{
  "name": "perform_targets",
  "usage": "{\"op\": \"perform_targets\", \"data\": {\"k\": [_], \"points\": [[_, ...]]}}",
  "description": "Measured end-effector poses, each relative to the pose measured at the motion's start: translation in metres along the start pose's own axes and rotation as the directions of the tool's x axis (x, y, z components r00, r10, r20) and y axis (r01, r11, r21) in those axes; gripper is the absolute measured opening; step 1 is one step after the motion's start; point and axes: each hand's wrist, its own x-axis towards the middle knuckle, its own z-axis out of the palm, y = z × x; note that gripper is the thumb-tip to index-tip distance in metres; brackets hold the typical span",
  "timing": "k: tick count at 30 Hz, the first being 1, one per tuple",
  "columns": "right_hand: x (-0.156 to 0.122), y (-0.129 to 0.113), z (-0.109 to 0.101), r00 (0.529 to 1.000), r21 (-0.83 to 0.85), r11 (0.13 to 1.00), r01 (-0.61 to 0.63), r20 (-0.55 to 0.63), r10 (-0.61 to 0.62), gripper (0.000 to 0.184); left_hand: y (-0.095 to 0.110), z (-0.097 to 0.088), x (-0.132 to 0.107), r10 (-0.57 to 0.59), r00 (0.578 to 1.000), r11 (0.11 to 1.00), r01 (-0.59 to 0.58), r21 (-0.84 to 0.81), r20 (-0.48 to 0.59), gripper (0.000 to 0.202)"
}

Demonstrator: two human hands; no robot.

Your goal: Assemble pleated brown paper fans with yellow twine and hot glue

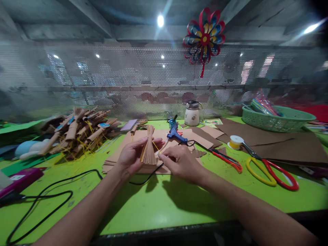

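Left hand: fingers and thumb grasp a pleated brown paper bundle, upright, narrow at the middle, flared at both ends. Right hand: thumb and forefinger pinch a yellow string, which runs taut to the bundle. Bundle position: centre of the scene, above the near part of a stack of tan paper.

Labels: blue tag on a pile of paper rolls, far left; its marks are too small to read. Purple device, near left, bears a white label, also unreadable. Cup, far centre, white with dark lid; its printed pattern is blurred.

Surface: bright green table, scuffed and spotted, with a dark near edge. Blue glue gun lies just beyond the right hand. To the right: a red-handled tool, a spool with yellow winding, scissors with one yellow and one red loop. Farther right, a green basket stands on dark brown paper. A black cable loops over the near left.

Room: perforated metal screen behind the table; grey beamed ceiling with bright lamps; a red, blue and yellow paper flower hangs far right of centre.
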Motion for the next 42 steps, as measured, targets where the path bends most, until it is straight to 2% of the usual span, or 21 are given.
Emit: {"op": "perform_targets", "data": {"k": [3,7,13,17,27,30,33,38,40,42], "points": [[0.000,0.001,0.000,1.000,-0.009,1.000,0.001,-0.007,-0.001,0.030,0.000,0.001,-0.001,-0.013,1.000,1.000,0.013,-0.004,-0.007,0.026],[-0.001,0.001,0.001,1.000,-0.011,1.000,0.001,-0.008,-0.001,0.030,0.000,0.000,-0.001,-0.030,0.999,1.000,0.030,0.002,0.043,0.029],[-0.001,-0.001,0.001,1.000,-0.016,1.000,-0.014,0.017,0.015,0.031,-0.003,-0.002,0.001,0.019,0.997,0.997,-0.024,0.070,0.070,0.030],[0.000,0.000,0.000,1.000,-0.020,1.000,-0.010,-0.003,0.010,0.031,-0.004,-0.001,0.000,0.010,0.998,0.996,-0.016,0.088,0.068,0.033],[-0.001,0.002,0.001,1.000,-0.043,0.999,-0.013,0.003,0.013,0.029,-0.006,-0.004,0.001,0.023,0.995,0.993,-0.034,0.109,0.099,0.027],[0.000,0.002,0.000,0.999,-0.073,0.997,-0.032,0.012,0.033,0.029,-0.009,-0.008,0.004,0.065,0.988,0.979,-0.090,0.182,0.137,0.020],[0.001,0.003,-0.001,0.996,-0.140,0.987,-0.080,0.034,0.086,0.029,-0.012,-0.011,0.007,0.161,0.974,0.944,-0.199,0.262,0.160,0.015],[0.002,0.005,0.001,0.969,-0.274,0.952,-0.139,0.161,0.188,0.026,-0.017,-0.010,0.007,0.301,0.931,0.810,-0.364,0.460,0.207,0.018],[0.002,0.005,0.002,0.958,-0.317,0.937,-0.146,0.193,0.214,0.026,-0.017,-0.009,0.006,0.339,0.915,0.752,-0.404,0.521,0.220,0.018],[0.002,0.004,0.002,0.952,-0.341,0.929,-0.143,0.209,0.224,0.027,-0.018,-0.008,0.005,0.337,0.918,0.761,-0.396,0.514,0.209,0.018]]}}
